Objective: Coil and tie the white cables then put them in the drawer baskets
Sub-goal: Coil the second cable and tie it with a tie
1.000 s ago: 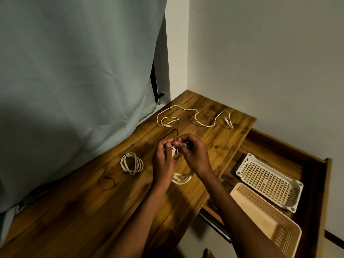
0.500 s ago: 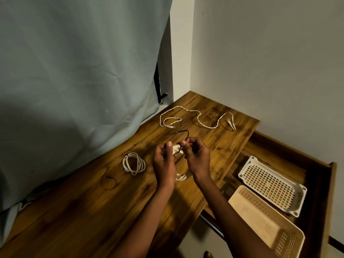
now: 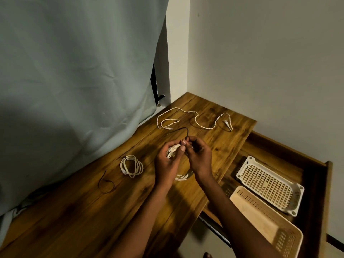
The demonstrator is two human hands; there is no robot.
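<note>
My left hand point(image 3: 167, 162) grips a coiled white cable point(image 3: 173, 150) just above the wooden table; its loops hang out below my wrists. My right hand point(image 3: 198, 156) pinches a thin black tie point(image 3: 183, 131) at the top of that coil, and the tie arcs up and left from my fingertips. A tied white coil point(image 3: 131, 165) lies on the table to the left of my hands. An uncoiled white cable point(image 3: 195, 121) sprawls near the far corner. The open drawer at the right holds a white basket point(image 3: 270, 185) and a beige basket point(image 3: 264, 220).
A spare black tie point(image 3: 106, 184) lies on the wooden table point(image 3: 78, 216) left of the tied coil. A grey curtain point(image 3: 74, 71) hangs along the table's left edge. White walls meet at the far corner. The drawer's wooden rim point(image 3: 327, 192) stands at the right.
My hands have drawn closer together on the coil, and the black tie now arcs higher above my fingertips. The things on the table have not moved.
</note>
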